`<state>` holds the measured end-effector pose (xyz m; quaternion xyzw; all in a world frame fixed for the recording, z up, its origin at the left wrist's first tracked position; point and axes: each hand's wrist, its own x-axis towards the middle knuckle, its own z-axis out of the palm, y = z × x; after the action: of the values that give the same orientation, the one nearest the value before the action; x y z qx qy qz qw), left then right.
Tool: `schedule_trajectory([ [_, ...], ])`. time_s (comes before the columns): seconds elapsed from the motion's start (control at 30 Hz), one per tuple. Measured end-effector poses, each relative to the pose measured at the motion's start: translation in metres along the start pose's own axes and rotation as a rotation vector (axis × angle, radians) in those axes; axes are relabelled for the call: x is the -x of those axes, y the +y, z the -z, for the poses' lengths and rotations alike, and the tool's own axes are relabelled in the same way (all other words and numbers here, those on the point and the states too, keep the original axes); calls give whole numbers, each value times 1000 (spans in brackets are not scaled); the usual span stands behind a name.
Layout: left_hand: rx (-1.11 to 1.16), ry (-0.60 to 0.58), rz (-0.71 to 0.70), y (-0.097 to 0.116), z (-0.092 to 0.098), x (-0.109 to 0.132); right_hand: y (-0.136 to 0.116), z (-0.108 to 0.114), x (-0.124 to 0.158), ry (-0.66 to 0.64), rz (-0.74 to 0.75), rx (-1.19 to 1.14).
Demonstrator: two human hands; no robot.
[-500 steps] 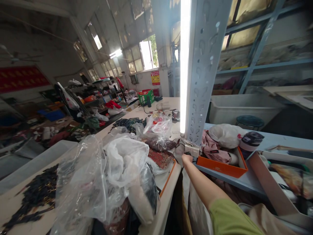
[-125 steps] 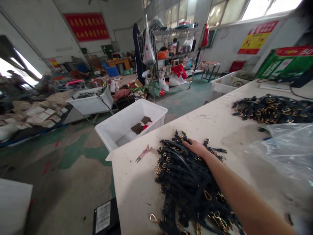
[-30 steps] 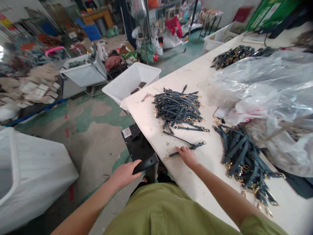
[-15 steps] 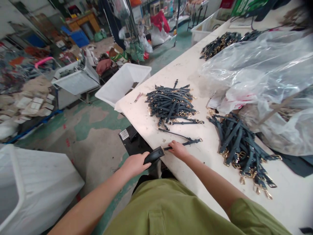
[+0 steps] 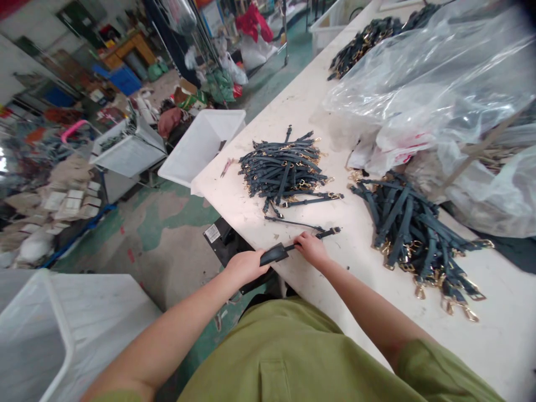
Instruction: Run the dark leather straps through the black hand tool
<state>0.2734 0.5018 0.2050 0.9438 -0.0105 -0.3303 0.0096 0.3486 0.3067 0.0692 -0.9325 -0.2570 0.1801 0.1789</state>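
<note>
Head view, left hand: The left hand [image 5: 248, 267] has its fingers closed around one end of a flat black piece [image 5: 274, 254], at the table's edge.
Right hand: The right hand [image 5: 312, 249] pinches a dark strap [image 5: 329, 232] with fingers drawn together; they hide part of it.
Held strap: It lies over the white table [image 5: 355, 312], one end meeting the black piece; whether the two are joined is too small to tell. Its buckled end points away from the left hand.
Thin strap: A thin strap [image 5: 293, 223] lies just beyond the right hand, running toward the held one.
Strap pile: A neat pile of dark straps [image 5: 285, 167] with gold fittings sits farther up the table.
Loose heap: Another heap [image 5: 408, 223] lies to the right, near clear plastic bags [image 5: 419, 84].
Snips: A pink-handled tool [image 5: 226, 167] rests beside the pile.
</note>
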Motion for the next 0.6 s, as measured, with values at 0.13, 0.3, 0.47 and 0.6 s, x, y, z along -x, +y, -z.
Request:
schedule_trajectory([
  [0.13, -19, -29, 38, 2, 3, 5, 1, 0, -1, 5, 26, -4],
  [0.3, 8, -34, 25, -4, 4, 21, -2, 5, 2, 10, 80, 75],
  [0.47, 40, -69, 70, -30, -3, 52, -1, -4, 32, 13, 241, 157],
  [0.6, 47, -70, 77, -27, -7, 55, 2, -13, 42, -16, 157, 99],
])
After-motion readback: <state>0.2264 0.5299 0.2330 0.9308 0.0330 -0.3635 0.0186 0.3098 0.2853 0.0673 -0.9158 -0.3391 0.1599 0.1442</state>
